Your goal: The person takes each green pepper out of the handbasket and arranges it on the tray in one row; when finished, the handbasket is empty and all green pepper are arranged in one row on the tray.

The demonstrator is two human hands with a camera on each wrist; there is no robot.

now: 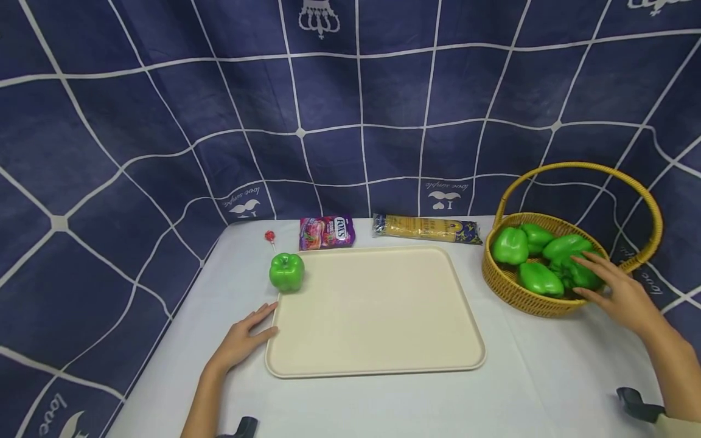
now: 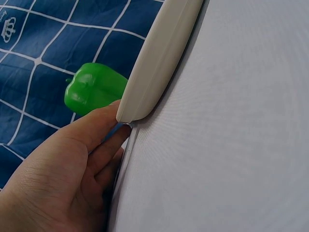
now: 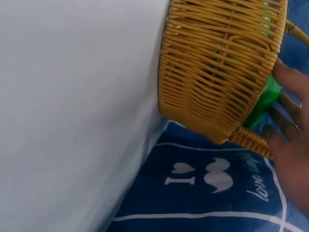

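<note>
My left hand lies at the left edge of a cream tray, its fingertips at the rim. In the left wrist view the thumb and fingers meet the tray's corner. A green bell pepper sits at the tray's back left corner, just beyond that hand. Over on the right, my right hand reaches over the rim of a wicker basket, fingers spread about a dark green pepper. In the right wrist view, the basket wall partly hides this green pepper.
More green peppers fill the basket, whose tall handle arches above it. Along the back lie a red lollipop, a purple FOX'S candy bag and a pasta packet. A blue checked curtain rises behind the white table.
</note>
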